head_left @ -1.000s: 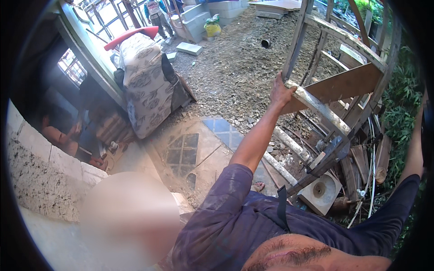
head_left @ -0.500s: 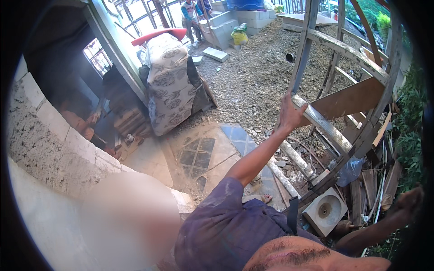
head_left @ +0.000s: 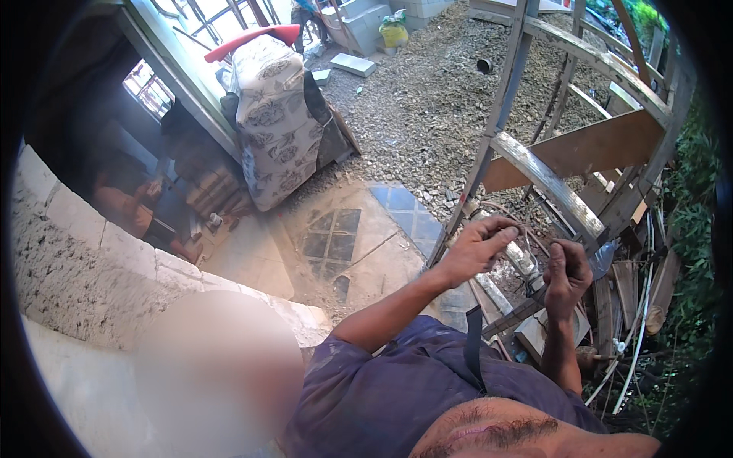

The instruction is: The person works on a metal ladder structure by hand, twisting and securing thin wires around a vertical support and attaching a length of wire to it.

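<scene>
My left hand [head_left: 477,250] is held out at mid-height with thumb and fingertips drawn together in a pinch. Facing it, a short gap away, my right hand [head_left: 567,276] is closed, its thumb pressed to the curled fingers. What either hand holds, if anything, is too small to make out; a thin curved line shows between them, and I cannot tell whether it is held or lies behind. Just beyond both hands stands a weathered wooden ladder [head_left: 546,183] with pale, paint-spattered rungs. Neither hand clearly grips it.
A brown board [head_left: 595,153] slants through the ladder. Gravel [head_left: 427,107] spreads beyond. At left are a flower-patterned covered object [head_left: 271,122], a rough block wall [head_left: 84,221] and a crouching person [head_left: 126,210] in a dim room. Scrap wood [head_left: 626,294] and plants lie at right.
My left hand has let go of the ladder's rung and come back toward me. My right hand has swung in from the far right to face it, and both are now closed.
</scene>
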The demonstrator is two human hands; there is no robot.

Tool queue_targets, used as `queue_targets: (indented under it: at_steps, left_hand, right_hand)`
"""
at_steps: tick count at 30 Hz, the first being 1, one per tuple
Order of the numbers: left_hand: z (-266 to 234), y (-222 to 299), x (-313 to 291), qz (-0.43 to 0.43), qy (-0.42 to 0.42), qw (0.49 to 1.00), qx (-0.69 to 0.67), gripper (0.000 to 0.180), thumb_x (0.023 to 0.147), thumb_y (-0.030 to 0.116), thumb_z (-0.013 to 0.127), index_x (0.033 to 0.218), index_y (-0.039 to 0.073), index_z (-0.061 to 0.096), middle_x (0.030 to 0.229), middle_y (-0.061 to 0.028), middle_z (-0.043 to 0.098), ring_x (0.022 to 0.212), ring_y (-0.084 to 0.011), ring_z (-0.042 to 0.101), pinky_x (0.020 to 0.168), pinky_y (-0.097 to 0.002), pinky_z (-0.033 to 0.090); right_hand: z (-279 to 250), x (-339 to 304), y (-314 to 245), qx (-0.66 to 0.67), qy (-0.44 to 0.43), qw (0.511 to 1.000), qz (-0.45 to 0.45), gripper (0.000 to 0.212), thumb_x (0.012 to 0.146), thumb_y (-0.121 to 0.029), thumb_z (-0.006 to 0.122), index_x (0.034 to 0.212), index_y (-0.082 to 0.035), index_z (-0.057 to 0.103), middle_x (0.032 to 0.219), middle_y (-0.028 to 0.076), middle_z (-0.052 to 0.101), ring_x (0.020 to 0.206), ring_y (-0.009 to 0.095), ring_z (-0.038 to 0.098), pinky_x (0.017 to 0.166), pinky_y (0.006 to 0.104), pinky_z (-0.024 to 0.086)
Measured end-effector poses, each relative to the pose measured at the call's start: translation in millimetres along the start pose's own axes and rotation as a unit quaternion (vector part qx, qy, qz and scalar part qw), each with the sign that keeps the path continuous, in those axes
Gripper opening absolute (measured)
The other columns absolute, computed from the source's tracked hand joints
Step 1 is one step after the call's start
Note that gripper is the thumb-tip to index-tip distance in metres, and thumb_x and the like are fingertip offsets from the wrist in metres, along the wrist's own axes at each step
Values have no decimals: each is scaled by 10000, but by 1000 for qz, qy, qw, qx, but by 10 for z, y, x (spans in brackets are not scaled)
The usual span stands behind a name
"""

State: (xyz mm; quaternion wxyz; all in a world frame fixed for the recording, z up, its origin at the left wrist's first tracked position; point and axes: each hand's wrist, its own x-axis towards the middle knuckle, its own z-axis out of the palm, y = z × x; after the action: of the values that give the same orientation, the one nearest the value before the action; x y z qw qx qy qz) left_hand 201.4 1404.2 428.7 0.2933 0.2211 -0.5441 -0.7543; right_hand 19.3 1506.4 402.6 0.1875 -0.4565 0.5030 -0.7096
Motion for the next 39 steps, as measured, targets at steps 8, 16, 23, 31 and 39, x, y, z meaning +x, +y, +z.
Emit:
queue_targets:
  at_steps: [8, 16, 23, 31, 39]
  left_hand:
    - [-1310, 342, -339, 40, 145, 959, 240, 276, 958, 253, 718, 1057, -2, 756, 799, 24, 662, 698, -36, 530, 607, -224, 419]
    - [-2601, 453, -622, 25, 283, 929, 237, 206, 914, 189, 762, 1002, 3, 772, 807, 14, 699, 718, -49, 557, 644, -237, 440]
    - [-3215, 717, -1205, -1, 356, 912, 204, 232, 935, 215, 753, 1000, -8, 761, 733, 56, 601, 649, -28, 473, 564, -220, 367]
    - [-3530, 529, -1818, -1, 506, 858, 88, 230, 940, 219, 749, 1022, 4, 747, 699, 63, 555, 578, -11, 424, 505, -197, 311]
    - [-3819, 609, -1761, 22, 556, 829, 58, 244, 956, 211, 731, 1078, 0, 723, 695, 70, 540, 551, -11, 411, 485, -188, 297]
  right_hand:
    - [914, 163, 335, -54, -143, 988, 14, 35, 926, -8, 715, 957, 7, 713, 775, 10, 670, 684, 56, 569, 622, 230, 462]
    - [2371, 342, 602, -36, -218, 973, 68, 78, 929, -59, 729, 959, 13, 720, 773, 23, 703, 699, 54, 599, 620, 233, 475]
    - [3314, 612, 850, -17, -301, 953, 26, 95, 919, -83, 747, 926, 10, 727, 727, 28, 694, 643, 45, 581, 570, 228, 465]
    - [4201, 591, 823, 17, -460, 885, 63, 188, 936, -180, 742, 938, 7, 736, 664, 57, 670, 592, 67, 566, 534, 276, 459]
    - [4921, 791, 1255, 65, -465, 883, 30, 228, 925, -231, 758, 971, -8, 750, 678, 85, 687, 590, 95, 579, 544, 300, 471]
